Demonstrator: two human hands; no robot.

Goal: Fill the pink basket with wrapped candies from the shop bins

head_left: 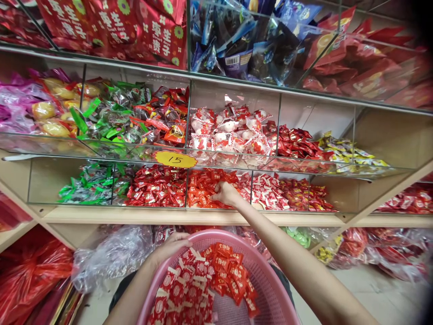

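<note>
A pink plastic basket (270,275) sits low in front of me, holding red-and-white wrapped candies (181,289) on its left side and orange-red packets (228,271) toward its right. My left hand (171,246) lies on the basket's left rim, fingers wrapped over it. Stretched forward, my right hand (226,194) is over the bottom shelf's compartment of orange-red packets (199,185). Its fingers are curled together; whatever they hold, if anything, is too small to make out.
Glass-fronted shelves of sweets rise ahead; the wooden ledge (162,215) runs just behind the basket. A yellow tag (175,159) marked 15 hangs above. Clear plastic bags (113,255) and a red bag (32,271) lie lower left, more bags (382,253) lower right.
</note>
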